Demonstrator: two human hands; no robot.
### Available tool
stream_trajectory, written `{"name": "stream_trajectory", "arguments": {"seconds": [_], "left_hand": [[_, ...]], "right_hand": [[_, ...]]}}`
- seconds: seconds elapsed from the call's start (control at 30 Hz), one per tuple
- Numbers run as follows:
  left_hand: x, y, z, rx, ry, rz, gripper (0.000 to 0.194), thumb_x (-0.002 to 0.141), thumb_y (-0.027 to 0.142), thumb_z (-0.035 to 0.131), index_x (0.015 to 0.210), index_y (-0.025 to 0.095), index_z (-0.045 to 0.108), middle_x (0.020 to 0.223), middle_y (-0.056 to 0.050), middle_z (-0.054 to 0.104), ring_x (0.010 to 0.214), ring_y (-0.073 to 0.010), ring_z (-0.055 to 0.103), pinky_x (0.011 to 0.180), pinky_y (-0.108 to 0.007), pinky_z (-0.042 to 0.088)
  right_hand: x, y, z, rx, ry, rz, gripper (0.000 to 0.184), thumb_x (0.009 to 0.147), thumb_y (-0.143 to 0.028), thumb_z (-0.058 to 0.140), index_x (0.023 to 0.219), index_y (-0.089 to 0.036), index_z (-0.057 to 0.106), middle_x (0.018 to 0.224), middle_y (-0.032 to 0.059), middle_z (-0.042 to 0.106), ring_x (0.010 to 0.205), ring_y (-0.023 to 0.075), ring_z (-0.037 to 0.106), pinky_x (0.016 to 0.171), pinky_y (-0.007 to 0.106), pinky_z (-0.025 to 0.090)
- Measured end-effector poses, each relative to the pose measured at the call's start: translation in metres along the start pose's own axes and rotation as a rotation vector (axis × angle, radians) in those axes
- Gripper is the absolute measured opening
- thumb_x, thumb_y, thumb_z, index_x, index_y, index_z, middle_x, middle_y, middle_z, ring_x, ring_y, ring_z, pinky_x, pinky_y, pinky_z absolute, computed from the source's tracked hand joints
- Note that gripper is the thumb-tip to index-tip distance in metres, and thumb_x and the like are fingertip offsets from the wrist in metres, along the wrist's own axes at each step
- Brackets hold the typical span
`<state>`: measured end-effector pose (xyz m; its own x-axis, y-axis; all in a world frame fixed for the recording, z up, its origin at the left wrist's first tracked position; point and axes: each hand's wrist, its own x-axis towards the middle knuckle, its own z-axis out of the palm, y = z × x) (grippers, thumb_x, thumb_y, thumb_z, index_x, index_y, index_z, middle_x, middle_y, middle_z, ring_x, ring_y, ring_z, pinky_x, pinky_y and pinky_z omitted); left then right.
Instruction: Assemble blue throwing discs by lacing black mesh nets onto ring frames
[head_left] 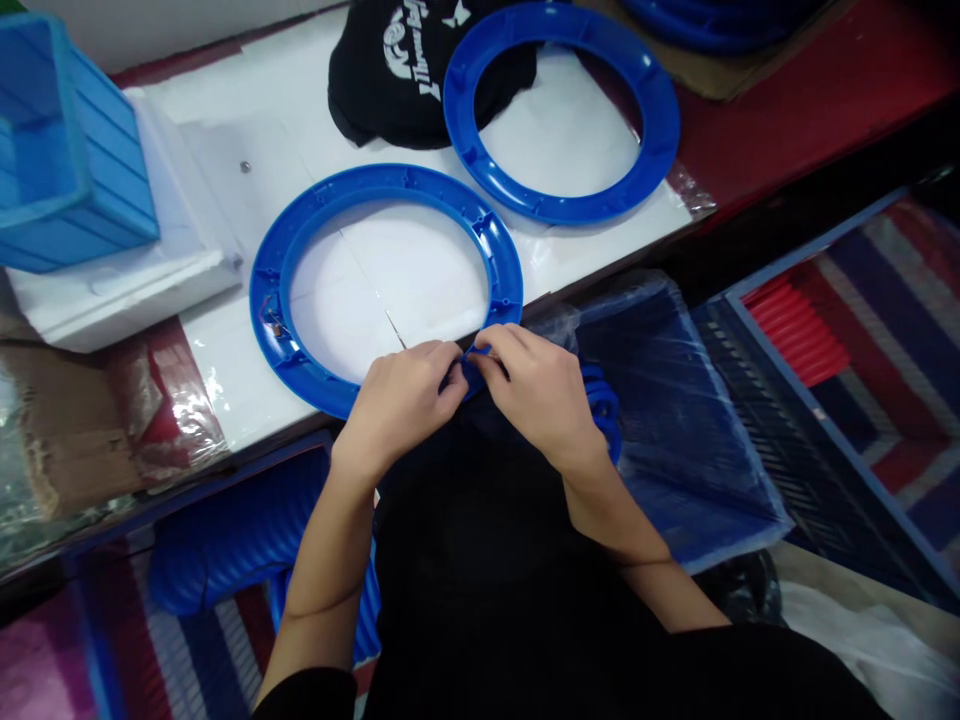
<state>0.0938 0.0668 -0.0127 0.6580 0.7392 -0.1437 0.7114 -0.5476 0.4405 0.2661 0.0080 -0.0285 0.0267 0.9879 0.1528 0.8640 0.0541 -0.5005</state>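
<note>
A blue plastic ring (274, 275), hollow side up with ribs and posts inside, lies at the near edge of the white work surface. My left hand (409, 405) and my right hand (536, 395) meet over its near rim, fingers pinched close together. A bit of blue shows between the fingertips, but what they grip is mostly hidden. From behind my left hand a thin metal shaft (394, 328) sticks out over the ring's opening; whether the hand holds it I cannot tell. A small part with wires (276, 328) sits in the ring's left channel.
A second blue ring (660, 110) overlaps a black printed cloth (367, 95) behind. At left a light-blue bin (112, 150) stands on white foam (127, 310). A small round metal piece (245, 167) lies nearby. Below right are a plastic-lined crate (697, 470) and red rings (795, 325).
</note>
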Motion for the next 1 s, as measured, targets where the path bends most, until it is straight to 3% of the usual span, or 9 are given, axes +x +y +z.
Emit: {"name": "stream_trajectory", "arguments": {"seconds": [0.13,0.33,0.47,0.6,0.7,0.83,1.0], "left_hand": [[-0.001,-0.006,-0.002,-0.068,-0.03,-0.023,0.011,0.092,0.026,0.055,0.085,0.022,0.063,0.085,-0.003,0.073,0.076,-0.0205,0.063,0.065,-0.034,0.033],[-0.003,-0.009,-0.001,-0.11,-0.023,-0.033,0.01,0.09,0.026,0.055,0.081,0.023,0.06,0.081,-0.002,0.071,0.074,-0.0188,0.06,0.066,-0.032,0.034],[-0.005,-0.013,0.0,-0.1,-0.012,-0.018,0.01,0.09,0.025,0.056,0.083,0.023,0.063,0.083,-0.002,0.073,0.074,-0.0191,0.063,0.067,-0.033,0.036],[-0.008,-0.013,-0.004,-0.119,-0.044,0.052,0.018,0.098,0.03,0.054,0.097,0.023,0.07,0.096,-0.004,0.079,0.086,-0.0226,0.072,0.072,-0.033,0.043],[-0.003,-0.002,-0.005,-0.013,-0.045,0.017,0.027,0.103,0.034,0.049,0.11,0.021,0.072,0.105,-0.009,0.08,0.089,-0.0271,0.074,0.072,-0.035,0.046],[0.01,0.014,0.0,0.075,-0.038,-0.028,0.028,0.101,0.022,0.044,0.113,0.017,0.069,0.105,-0.015,0.079,0.082,-0.0282,0.074,0.07,-0.036,0.047],[0.012,0.01,0.002,-0.051,-0.016,-0.053,0.025,0.099,0.024,0.047,0.109,0.021,0.07,0.099,-0.01,0.08,0.085,-0.0274,0.074,0.07,-0.035,0.047]], "right_hand": [[0.001,0.017,-0.016,0.269,-0.101,-0.104,0.006,0.1,-0.018,0.067,0.097,-0.024,0.067,0.095,0.0007,0.075,0.083,0.0182,0.068,0.075,0.03,0.048],[0.011,0.026,-0.015,0.258,0.067,-0.235,0.01,0.102,-0.018,0.065,0.094,-0.023,0.067,0.093,0.0025,0.075,0.089,0.0207,0.066,0.086,0.035,0.051],[0.014,0.022,-0.006,0.21,0.024,-0.159,0.014,0.099,-0.013,0.064,0.089,-0.023,0.064,0.088,0.0018,0.071,0.088,0.0212,0.065,0.081,0.034,0.049],[0.009,0.013,-0.004,0.105,0.009,-0.088,0.016,0.098,-0.01,0.06,0.089,-0.022,0.063,0.086,0.0042,0.069,0.087,0.0225,0.061,0.075,0.034,0.046],[0.005,0.004,-0.001,0.019,-0.001,-0.075,0.02,0.101,-0.01,0.054,0.089,-0.022,0.062,0.087,0.0065,0.069,0.088,0.0244,0.059,0.075,0.036,0.045],[0.003,-0.001,0.002,-0.044,-0.003,-0.079,0.025,0.102,-0.007,0.047,0.092,-0.022,0.064,0.087,0.0074,0.068,0.087,0.0252,0.057,0.076,0.037,0.045],[0.005,0.009,-0.013,0.156,-0.093,-0.145,0.018,0.101,-0.011,0.055,0.093,-0.022,0.067,0.094,0.0056,0.072,0.091,0.0233,0.065,0.082,0.036,0.051]]}}
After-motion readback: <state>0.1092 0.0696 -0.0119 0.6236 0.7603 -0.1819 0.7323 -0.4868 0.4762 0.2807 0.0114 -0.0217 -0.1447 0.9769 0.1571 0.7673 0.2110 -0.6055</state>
